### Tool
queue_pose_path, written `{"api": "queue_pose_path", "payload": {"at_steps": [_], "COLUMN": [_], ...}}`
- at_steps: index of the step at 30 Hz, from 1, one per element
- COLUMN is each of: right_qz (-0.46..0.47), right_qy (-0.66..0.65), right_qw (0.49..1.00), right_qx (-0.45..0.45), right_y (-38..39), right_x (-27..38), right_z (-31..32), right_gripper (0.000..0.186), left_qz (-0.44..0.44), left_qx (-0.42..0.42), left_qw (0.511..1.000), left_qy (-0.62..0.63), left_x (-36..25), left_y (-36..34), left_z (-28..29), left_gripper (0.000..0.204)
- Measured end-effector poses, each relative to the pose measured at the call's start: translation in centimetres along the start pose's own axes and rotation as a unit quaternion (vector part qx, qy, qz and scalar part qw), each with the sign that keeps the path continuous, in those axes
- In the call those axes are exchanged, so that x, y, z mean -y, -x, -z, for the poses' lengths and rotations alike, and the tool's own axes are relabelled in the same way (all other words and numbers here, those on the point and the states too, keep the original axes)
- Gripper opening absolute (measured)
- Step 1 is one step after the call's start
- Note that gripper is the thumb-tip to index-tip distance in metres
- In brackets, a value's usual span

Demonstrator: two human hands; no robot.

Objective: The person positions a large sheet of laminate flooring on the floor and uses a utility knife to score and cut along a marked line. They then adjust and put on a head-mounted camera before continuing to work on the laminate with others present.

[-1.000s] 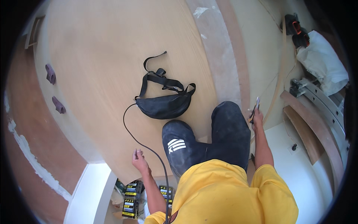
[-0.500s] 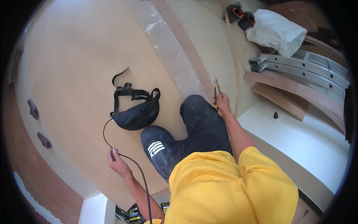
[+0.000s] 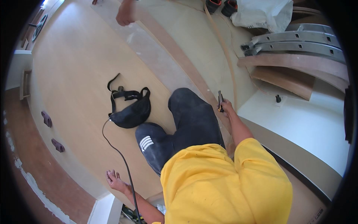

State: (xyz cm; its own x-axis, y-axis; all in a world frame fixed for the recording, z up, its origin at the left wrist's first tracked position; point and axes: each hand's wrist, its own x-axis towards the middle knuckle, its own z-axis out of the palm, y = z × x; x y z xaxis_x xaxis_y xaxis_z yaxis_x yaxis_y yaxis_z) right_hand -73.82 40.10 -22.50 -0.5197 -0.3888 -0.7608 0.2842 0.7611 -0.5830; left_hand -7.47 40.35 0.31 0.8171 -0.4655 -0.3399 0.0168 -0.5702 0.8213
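My right hand [image 3: 226,107] is closed around a utility knife [image 3: 220,101] with a dark body, a silvery tip and a yellow-orange end, held upright beside my right knee. On the lower left, my left hand [image 3: 116,182] is turned up with its fingers loosely curled and apart, nothing in it. A black cable [image 3: 120,153] passes over my left forearm and runs up to a black waist bag [image 3: 131,113]. The bag lies on a wide wooden panel [image 3: 78,82], its straps spread out beyond it, just past my left knee.
Another person's hand [image 3: 126,14] reaches in at the top. Purple slippers [image 3: 46,118] lie at the left. On the right are an aluminium ladder [image 3: 294,36], a white sack [image 3: 263,15], curved wooden boards [image 3: 291,61], dark shoes [image 3: 229,7] and a black plug [image 3: 278,98] on a white surface.
The view has shifted. My left hand has come off the cable and dropped lower, its fingers loosening. Another person's hand has appeared at the top. The right hand still holds the knife.
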Motion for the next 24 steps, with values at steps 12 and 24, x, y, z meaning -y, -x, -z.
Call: {"api": "queue_pose_path", "payload": {"at_steps": [12,24], "right_qz": [0.14,0.344], "right_qy": [0.453,0.463], "right_qw": [0.876,0.815], "right_qx": [-0.093,0.056], "right_y": [5.9,3.7], "right_x": [-8.2,0.9], "right_z": [5.2,-11.4], "right_gripper": [0.07,0.054], "left_qz": [0.129,-0.077], "left_qx": [0.08,0.076], "left_qw": [0.981,0.987], "left_qy": [-0.118,-0.122], "left_x": [12.6,6.7], "left_y": [6.5,-5.6], "left_z": [1.1,-1.9], "left_gripper": [0.045,0.037]}}
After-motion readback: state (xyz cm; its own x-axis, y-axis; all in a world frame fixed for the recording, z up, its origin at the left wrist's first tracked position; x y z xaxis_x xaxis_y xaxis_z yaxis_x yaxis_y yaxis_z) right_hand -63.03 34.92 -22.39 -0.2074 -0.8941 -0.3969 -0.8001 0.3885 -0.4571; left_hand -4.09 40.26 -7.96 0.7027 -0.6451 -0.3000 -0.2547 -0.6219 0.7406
